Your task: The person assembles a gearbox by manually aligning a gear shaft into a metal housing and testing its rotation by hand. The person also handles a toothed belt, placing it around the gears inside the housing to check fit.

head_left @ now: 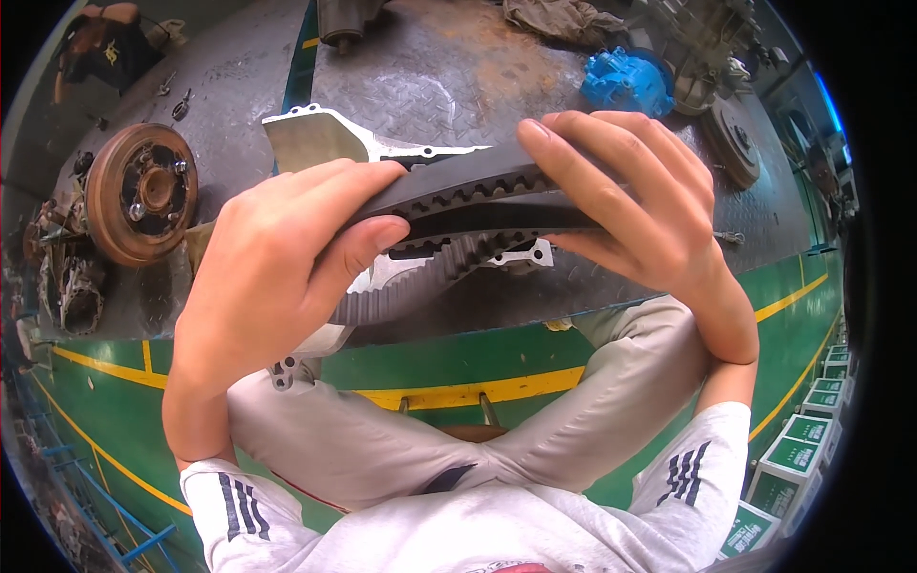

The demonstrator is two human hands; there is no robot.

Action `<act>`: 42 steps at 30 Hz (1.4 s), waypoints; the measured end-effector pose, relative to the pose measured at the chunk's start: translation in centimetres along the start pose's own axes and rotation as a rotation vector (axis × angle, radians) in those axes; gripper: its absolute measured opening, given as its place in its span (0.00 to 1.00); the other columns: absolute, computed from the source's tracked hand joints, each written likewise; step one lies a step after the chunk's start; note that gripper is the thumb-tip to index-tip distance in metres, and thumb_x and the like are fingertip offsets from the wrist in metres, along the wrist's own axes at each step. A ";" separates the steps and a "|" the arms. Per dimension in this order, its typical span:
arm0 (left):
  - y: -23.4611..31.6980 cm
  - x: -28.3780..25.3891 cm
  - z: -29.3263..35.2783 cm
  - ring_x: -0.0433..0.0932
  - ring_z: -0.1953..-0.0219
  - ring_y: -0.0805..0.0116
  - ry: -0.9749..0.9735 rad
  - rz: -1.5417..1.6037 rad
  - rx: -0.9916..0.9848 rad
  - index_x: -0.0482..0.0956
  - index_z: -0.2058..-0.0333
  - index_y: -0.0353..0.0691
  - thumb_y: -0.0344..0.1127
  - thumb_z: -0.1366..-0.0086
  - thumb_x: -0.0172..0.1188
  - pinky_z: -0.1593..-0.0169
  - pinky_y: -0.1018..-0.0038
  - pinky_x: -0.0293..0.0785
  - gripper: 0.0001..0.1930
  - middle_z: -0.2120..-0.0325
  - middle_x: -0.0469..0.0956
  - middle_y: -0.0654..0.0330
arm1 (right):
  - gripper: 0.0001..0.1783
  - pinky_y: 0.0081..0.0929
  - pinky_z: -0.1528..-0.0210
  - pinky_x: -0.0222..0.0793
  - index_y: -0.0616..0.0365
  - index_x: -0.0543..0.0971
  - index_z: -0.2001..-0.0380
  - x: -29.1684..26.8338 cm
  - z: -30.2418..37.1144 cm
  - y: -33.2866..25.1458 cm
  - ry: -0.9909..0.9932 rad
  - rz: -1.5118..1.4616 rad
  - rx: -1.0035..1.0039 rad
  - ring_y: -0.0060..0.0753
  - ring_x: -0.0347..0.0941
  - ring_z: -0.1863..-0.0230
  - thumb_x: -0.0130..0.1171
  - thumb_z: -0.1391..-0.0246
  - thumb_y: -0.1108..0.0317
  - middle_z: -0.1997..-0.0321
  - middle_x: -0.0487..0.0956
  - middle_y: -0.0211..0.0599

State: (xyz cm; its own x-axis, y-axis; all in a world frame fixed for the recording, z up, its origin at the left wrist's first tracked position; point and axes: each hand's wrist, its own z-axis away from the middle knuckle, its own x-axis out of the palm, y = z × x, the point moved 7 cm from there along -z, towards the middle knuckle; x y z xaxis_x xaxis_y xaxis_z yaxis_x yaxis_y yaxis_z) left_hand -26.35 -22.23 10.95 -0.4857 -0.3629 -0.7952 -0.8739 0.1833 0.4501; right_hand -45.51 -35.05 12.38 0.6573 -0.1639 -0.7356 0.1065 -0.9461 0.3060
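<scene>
Between my two hands a black toothed timing belt [468, 181] is held up above the bench, its teeth showing on the inner side of the loop. My left hand [277, 258] pinches one end of it between thumb and fingers. At the other end, my right hand [635, 196] has its fingers wrapped over the belt, the thumb beneath. The lower run of the belt hangs twisted toward me. Behind and below the belt lies a silver cast metal housing [320, 138], partly hidden by the belt and my hands.
The dark steel bench [449, 72] carries a rusty brake drum [143, 194] at left, a blue pump-like part [626, 81] and a grey gearbox-like casting [697, 43] at far right, plus a crumpled cloth [559, 17]. Green-and-white boxes [788, 458] stand on the floor at right. Another person [105, 48] is at far left.
</scene>
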 end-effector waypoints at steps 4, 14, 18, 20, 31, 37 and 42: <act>0.2 0.9 0.1 0.83 0.62 0.44 -0.059 -0.090 0.047 0.83 0.48 0.34 0.37 0.27 0.67 0.59 0.57 0.78 0.15 0.60 0.85 0.50 | 0.37 0.40 0.59 0.83 0.64 0.88 0.44 0.3 0.3 -0.1 0.010 -0.003 -0.027 0.50 0.85 0.56 0.79 0.62 0.61 0.51 0.86 0.48; 0.7 2.6 0.0 0.83 0.64 0.49 -0.046 -0.223 0.142 0.80 0.50 0.35 0.48 0.37 0.75 0.59 0.59 0.76 0.25 0.63 0.84 0.53 | 0.35 0.36 0.61 0.82 0.65 0.88 0.49 0.4 1.1 -0.1 0.013 -0.039 -0.010 0.45 0.84 0.60 0.81 0.64 0.62 0.57 0.87 0.44; 1.1 2.9 -0.3 0.83 0.67 0.51 -0.032 -0.272 0.151 0.80 0.52 0.34 0.51 0.35 0.73 0.60 0.61 0.75 0.26 0.65 0.83 0.54 | 0.27 0.31 0.65 0.81 0.63 0.88 0.56 0.6 1.5 -0.2 0.128 0.029 -0.031 0.38 0.82 0.67 0.80 0.61 0.60 0.63 0.86 0.38; 1.4 2.7 -0.2 0.82 0.68 0.52 0.002 -0.262 0.158 0.80 0.52 0.35 0.51 0.33 0.72 0.60 0.61 0.75 0.24 0.66 0.83 0.54 | 0.25 0.29 0.67 0.80 0.62 0.88 0.58 0.8 1.6 -0.2 0.160 0.019 -0.019 0.36 0.82 0.69 0.80 0.60 0.60 0.65 0.86 0.36; 0.3 2.6 -0.6 0.81 0.69 0.46 0.009 -0.161 0.055 0.82 0.52 0.37 0.45 0.28 0.68 0.62 0.58 0.76 0.17 0.62 0.85 0.52 | 0.35 0.37 0.59 0.85 0.67 0.86 0.48 0.6 1.3 0.0 -0.009 0.005 0.050 0.50 0.87 0.58 0.81 0.62 0.61 0.54 0.87 0.49; 0.7 1.7 -0.4 0.83 0.67 0.45 0.025 -0.061 0.023 0.82 0.51 0.36 0.44 0.30 0.70 0.62 0.59 0.78 0.18 0.62 0.84 0.50 | 0.41 0.40 0.56 0.86 0.65 0.85 0.43 -0.8 1.0 -0.1 0.017 0.042 0.045 0.54 0.86 0.55 0.83 0.60 0.55 0.49 0.87 0.50; 2.3 -0.4 -0.6 0.77 0.71 0.48 0.103 -0.169 0.099 0.80 0.51 0.30 0.45 0.28 0.68 0.65 0.66 0.74 0.21 0.67 0.76 0.49 | 0.43 0.40 0.57 0.84 0.66 0.82 0.41 0.0 0.9 0.1 0.057 0.065 0.014 0.53 0.84 0.57 0.81 0.54 0.48 0.50 0.85 0.50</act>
State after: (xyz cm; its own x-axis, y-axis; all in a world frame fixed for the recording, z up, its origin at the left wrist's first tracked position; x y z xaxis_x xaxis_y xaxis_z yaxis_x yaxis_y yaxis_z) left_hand -28.13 -22.22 12.58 -0.3321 -0.4869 -0.8079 -0.9428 0.1988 0.2677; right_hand -46.15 -35.39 11.85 0.7038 -0.2095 -0.6788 0.0519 -0.9378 0.3433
